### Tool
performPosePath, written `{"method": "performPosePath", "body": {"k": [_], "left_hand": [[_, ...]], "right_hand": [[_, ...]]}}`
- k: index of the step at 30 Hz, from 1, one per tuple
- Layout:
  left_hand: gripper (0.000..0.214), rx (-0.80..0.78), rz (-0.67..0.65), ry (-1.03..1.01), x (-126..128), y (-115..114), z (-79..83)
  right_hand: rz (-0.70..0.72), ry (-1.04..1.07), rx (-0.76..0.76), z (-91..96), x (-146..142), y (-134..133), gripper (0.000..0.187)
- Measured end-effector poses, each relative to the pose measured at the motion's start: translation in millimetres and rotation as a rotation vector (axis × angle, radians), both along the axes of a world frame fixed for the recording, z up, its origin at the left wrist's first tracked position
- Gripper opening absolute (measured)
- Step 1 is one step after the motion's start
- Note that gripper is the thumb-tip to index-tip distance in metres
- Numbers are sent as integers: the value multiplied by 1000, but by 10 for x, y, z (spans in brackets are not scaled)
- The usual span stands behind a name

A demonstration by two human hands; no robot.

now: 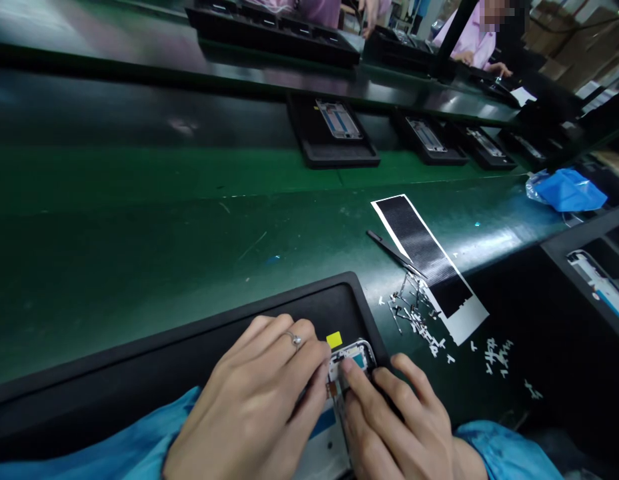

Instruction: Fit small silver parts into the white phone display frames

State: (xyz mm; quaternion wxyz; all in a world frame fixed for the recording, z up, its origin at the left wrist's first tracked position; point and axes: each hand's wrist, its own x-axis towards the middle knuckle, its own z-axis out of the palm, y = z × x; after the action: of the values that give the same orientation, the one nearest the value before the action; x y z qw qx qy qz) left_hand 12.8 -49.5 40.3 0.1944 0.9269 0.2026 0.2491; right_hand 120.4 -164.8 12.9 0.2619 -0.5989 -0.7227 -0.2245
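A silver-white phone frame [334, 443] with blue strips lies in a black tray [339, 303], partly hidden under both hands. My left hand [259, 393], a ring on one finger, is curled closed over the frame's left side. Its thumb and fingertips come together at the upper left edge; what they pinch is hidden. My right hand [397, 420] grips the frame's right side, the index fingertip pressed on its upper end. Just above the frame is a small yellow sticker [334, 340].
Right of the tray lie dark tweezers [389, 251], a black adhesive sheet [429, 250] and scattered small strips [419, 320]. Another phone frame [599, 287] sits far right, near a blue plastic bag [567, 190]. Several trays [309, 150] with frames line the conveyor; co-workers sit beyond.
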Motion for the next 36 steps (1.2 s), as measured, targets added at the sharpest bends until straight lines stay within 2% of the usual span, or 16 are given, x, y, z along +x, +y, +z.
{"method": "performPosePath", "body": {"k": [6, 11, 18, 23, 26, 29, 34, 36], "left_hand": [[41, -11, 17, 11, -3, -10, -13], [37, -24, 3, 26, -2, 6, -14], [26, -26, -36, 26, -42, 15, -29], [20, -36, -92, 32, -104, -12, -120], [25, -30, -43, 13, -111, -62, -178], [34, 51, 40, 26, -92, -92, -174], [35, 326, -129, 113, -102, -47, -83], [36, 367, -120, 89, -130, -56, -89]], "right_hand": [[-3, 14, 13, -51, -2, -10, 24], [19, -9, -18, -43, 5, -11, 29], [94, -203, -84, 70, 66, 12, 35], [137, -312, -145, 176, 96, 52, 34], [148, -350, -166, 211, 90, 77, 34], [151, -310, -127, 196, 65, 92, 32], [100, -133, -43, 60, 14, 65, 25], [75, -43, -32, -8, -7, 35, 23]]}}
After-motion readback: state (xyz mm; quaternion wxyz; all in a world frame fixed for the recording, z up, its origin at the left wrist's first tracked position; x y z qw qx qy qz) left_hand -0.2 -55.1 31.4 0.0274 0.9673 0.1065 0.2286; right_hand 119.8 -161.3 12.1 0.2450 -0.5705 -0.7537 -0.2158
